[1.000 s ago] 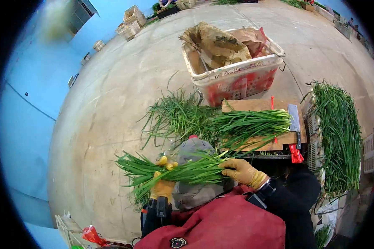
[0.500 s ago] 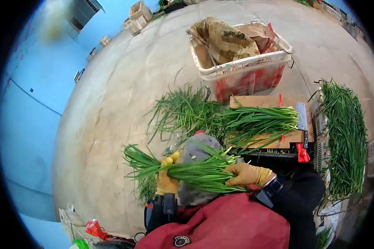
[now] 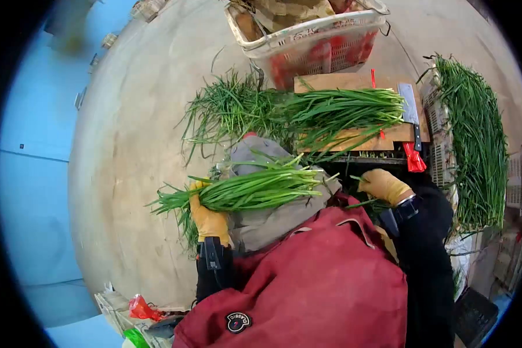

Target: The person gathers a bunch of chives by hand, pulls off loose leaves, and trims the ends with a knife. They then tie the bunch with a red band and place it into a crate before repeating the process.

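Observation:
A bunch of long green stalks (image 3: 255, 188) lies across my lap, its pale ends pointing right. My left hand (image 3: 207, 216), in a yellow glove, is closed round the leafy left part of the bunch. My gloved right hand (image 3: 384, 187) is apart from the bunch, to its right, pinching a short piece of green leaf. Beyond the lap, more stalks (image 3: 348, 110) lie on a wooden board (image 3: 325, 82), with a cleaver (image 3: 410, 107) at their pale ends.
Loose leaves (image 3: 232, 107) are heaped on the floor left of the board. A white basket (image 3: 313, 43) with brown bags stands behind it. At the right is a crate filled with greens (image 3: 475, 145). A red bag (image 3: 144, 308) lies at the lower left.
My right hand has let go of the bunch and moved right, with a leaf piece in its fingers. My left hand still holds the bunch, now further left. The camera view has tilted down.

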`<state>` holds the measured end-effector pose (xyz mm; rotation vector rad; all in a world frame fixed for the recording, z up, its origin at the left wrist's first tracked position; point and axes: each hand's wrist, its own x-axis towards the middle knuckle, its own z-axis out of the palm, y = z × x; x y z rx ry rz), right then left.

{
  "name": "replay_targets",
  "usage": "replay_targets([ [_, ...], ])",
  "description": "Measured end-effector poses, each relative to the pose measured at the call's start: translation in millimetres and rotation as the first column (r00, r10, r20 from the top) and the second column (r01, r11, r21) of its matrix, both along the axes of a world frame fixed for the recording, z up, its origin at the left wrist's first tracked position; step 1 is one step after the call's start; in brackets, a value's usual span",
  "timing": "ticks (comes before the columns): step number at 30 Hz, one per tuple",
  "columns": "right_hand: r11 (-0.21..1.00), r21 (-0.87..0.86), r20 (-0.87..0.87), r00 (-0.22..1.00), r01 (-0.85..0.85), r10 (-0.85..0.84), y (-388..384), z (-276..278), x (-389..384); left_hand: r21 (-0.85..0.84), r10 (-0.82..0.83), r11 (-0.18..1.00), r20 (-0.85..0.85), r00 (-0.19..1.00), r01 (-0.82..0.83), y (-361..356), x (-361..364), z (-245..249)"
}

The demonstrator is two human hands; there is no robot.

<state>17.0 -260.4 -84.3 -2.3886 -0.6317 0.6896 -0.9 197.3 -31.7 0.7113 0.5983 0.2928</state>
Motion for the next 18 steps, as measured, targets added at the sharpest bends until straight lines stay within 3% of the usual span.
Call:
replay_targets([
  [2,0.986,-0.163,-0.075,0.996,0.033,-0.046,-8.7,-17.3,-17.9,-0.046,0.004,0.999,-0.005,1.0,-0.004,9.3,3.2,-11.2],
  [4,0.981,0.12,0.109,0.98,0.151,-0.164,3.7,1.0,-17.8,-0.032,0.027,0.999,-0.019,0.999,-0.028,0.8,2.9,-6.2],
  [5,0.945,0.267,0.183,0.953,0.189,-0.242,15.9,20.7,-15.9,-0.003,-0.044,0.999,-0.015,0.999,0.044,-5.7,1.2,2.0],
  [6,0.954,0.189,0.006,0.971,0.232,-0.238,35.4,62.6,-5.9,0.018,-0.059,0.998,-0.028,0.998,0.059,-11.8,-0.9,11.0],
  [7,0.9,0.374,0.078,0.96,0.223,-0.27,47.6,50.2,-5.7,0.039,-0.074,0.996,-0.039,0.997,0.076,-17.7,-2.5,20.0],
  [8,0.89,0.417,0.08,0.968,0.186,-0.239,63.7,60.5,-3.5,0.061,-0.09,0.994,-0.049,0.995,0.093,-22.0,-1.5,24.6],
  [9,0.891,0.444,0.144,0.974,0.092,-0.173,79.3,69.0,-1.0,0.054,0.095,0.994,-0.06,0.994,-0.091,-24.4,4.2,22.5],
  [10,0.895,0.443,0.152,0.981,0.042,-0.122,94.6,67.8,-0.1,0.011,-0.083,0.997,0.152,0.985,0.082,-19.0,4.2,20.1],
  [12,0.963,0.269,-0.011,1.0,0.012,-0.01,105.7,72.7,2.2,0.035,-0.368,0.907,0.552,0.748,0.42,-2.0,2.5,16.9],
  [13,0.941,0.337,0.099,0.992,0.042,-0.08,105.7,55.0,3.9,-0.029,-0.295,0.934,0.504,0.812,0.357,-6.5,0.5,22.8],
  [16,0.881,0.375,-0.007,0.951,0.288,-0.308,92.2,49.2,12.0,0.001,-0.299,0.932,0.571,0.765,0.363,-10.5,1.8,30.9],
  [17,0.884,0.314,-0.117,0.938,0.346,-0.325,89.0,57.2,12.3,-0.011,-0.277,0.932,0.623,0.731,0.363,-16.6,1.2,33.8],
  [18,0.895,0.343,-0.024,0.955,0.286,-0.296,92.8,56.3,15.8,0.001,-0.29,0.93,0.612,0.736,0.366,-18.1,1.9,36.8],
])
